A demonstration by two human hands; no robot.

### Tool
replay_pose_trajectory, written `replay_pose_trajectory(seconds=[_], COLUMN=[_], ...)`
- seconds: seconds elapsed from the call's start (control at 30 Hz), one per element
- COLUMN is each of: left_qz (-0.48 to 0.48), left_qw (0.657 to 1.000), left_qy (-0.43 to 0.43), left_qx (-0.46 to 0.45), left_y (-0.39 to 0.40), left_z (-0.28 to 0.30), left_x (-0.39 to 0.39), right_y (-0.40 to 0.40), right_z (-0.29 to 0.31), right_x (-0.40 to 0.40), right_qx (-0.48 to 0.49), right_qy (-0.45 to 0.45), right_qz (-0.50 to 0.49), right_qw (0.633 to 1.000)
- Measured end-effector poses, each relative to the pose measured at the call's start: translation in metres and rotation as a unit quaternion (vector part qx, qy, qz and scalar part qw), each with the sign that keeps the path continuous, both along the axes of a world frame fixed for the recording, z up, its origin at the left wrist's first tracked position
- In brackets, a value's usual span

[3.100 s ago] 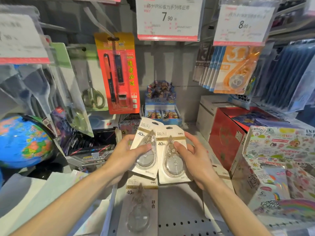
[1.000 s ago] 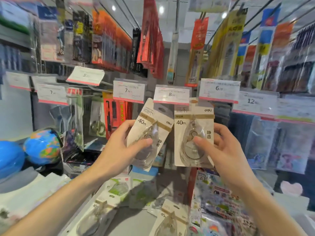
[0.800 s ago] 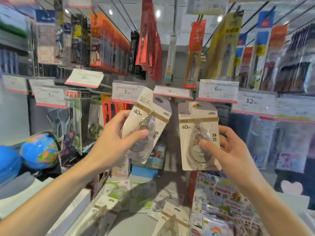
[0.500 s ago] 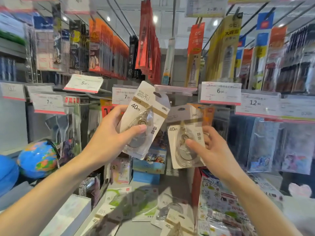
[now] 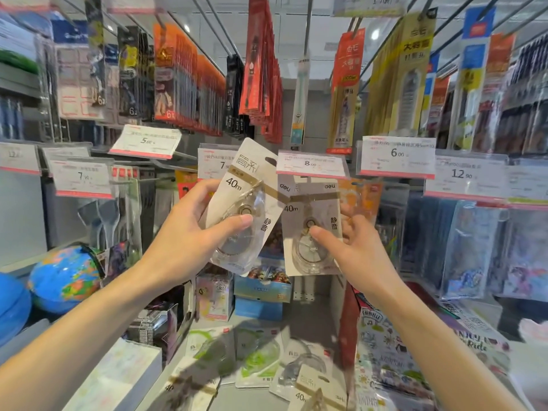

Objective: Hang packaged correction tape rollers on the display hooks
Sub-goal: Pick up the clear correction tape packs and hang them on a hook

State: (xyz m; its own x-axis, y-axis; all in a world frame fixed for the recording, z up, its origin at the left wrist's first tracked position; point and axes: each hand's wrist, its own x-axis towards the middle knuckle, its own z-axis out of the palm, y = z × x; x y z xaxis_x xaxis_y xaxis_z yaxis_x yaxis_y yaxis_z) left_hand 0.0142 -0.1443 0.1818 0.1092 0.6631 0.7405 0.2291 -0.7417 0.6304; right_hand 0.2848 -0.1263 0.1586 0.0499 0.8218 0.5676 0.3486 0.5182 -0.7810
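My left hand grips a white packaged correction tape roller marked 40m, tilted to the right, its top near the 7.90 price tag. My right hand pinches a second identical pack, held upright under the 8.00 price tag. That pack's top edge is tucked behind the tag, where a display hook runs; the hook itself is hidden. The two packs overlap slightly at their upper corners. More correction tape packs lie flat on the shelf below.
Price tags line the hook rail. Orange packs hang behind the right pack. Red and yellow packaged goods hang overhead. A globe sits at left, and boxes and a sticker book lie on the shelf.
Both hands lifted the packs from the shelf up to the hook rail. The right pack moved in under the 8.00 tag; the left pack stayed raised and tilted.
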Motion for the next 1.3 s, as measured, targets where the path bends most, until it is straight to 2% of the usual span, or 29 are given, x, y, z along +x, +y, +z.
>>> replay_pose_trajectory(seconds=[0.3,0.53,0.8,0.9,1.1,1.2,1.3], left_qz=[-0.008,-0.012,-0.015,-0.018,-0.034,-0.051,-0.061], left_qw=[1.0,1.0,1.0,0.999,0.998,0.996,0.994], left_qy=[-0.018,-0.02,-0.022,-0.022,-0.03,-0.047,-0.054], left_qx=[0.006,-0.007,-0.016,-0.016,-0.036,-0.055,-0.066], left_y=[0.003,0.011,0.019,0.018,0.016,0.012,0.007], left_z=[0.004,-0.006,-0.02,-0.022,-0.03,-0.036,-0.045], left_x=[-0.003,-0.002,0.001,0.003,0.006,0.011,0.022], right_y=[0.006,0.02,0.057,0.069,0.07,0.062,0.047], right_z=[-0.005,-0.012,-0.009,-0.011,-0.007,-0.006,-0.007], right_x=[-0.005,-0.021,-0.033,-0.034,-0.022,-0.007,0.005], right_qx=[0.002,0.066,0.029,-0.017,-0.066,-0.094,-0.083], right_qy=[0.013,-0.096,-0.167,-0.17,-0.145,-0.104,-0.036], right_qz=[-0.019,-0.143,-0.214,-0.231,-0.178,-0.142,-0.089], right_qw=[1.0,0.983,0.962,0.958,0.971,0.98,0.992])
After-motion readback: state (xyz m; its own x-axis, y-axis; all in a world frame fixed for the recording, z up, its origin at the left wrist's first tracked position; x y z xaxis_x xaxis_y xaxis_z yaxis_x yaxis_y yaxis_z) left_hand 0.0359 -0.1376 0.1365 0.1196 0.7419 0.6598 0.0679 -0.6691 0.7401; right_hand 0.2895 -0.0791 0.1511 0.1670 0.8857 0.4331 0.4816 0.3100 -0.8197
